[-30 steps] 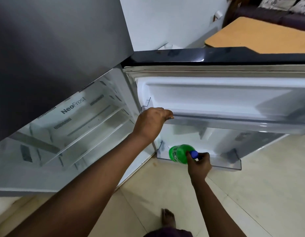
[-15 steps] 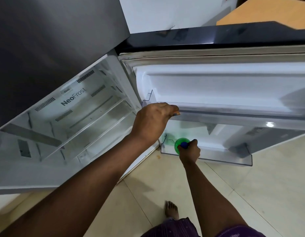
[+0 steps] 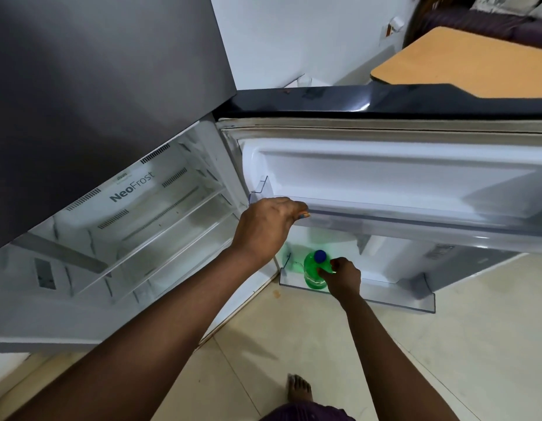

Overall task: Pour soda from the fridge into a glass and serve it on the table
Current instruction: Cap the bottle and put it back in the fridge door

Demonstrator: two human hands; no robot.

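Overhead, the fridge (image 3: 118, 208) stands with its lower door (image 3: 400, 174) swung wide open to the right; the dark upper door (image 3: 96, 80) is shut. On the white back wall of the compartment the words "NeoFrost" (image 3: 132, 187) read clearly, w/ a tiny line of print above them too small to make out. Clear shelves (image 3: 160, 238) inside look bare. Behind the door's dark top edge sits a tan wooden table (image 3: 464, 62), and a dark sofa (image 3: 476, 22) beyond it near the white wall.

Pale tiled floor (image 3: 446, 360) lies open below and right of the door — plenty of free room there. A bare foot (image 3: 298, 387) stands on the tiles near the bottom edge.

The left hand (image 3: 265, 227) is curled over the front rim of the upper door rack (image 3: 385, 214), fingers closed on that clear edge. Lower down, the bottom door bin (image 3: 385, 296) holds a green soda bottle (image 3: 313, 273) w/ a blue cap (image 3: 320, 256), standing at the bin's left end, hinge side. Its label can't be read from this angle. The right hand (image 3: 342, 276) is wrapped round the bottle's shoulder just under the cap — grip closed on it, bottle base down in the bin. Rest of the bin to the right is unfilled.
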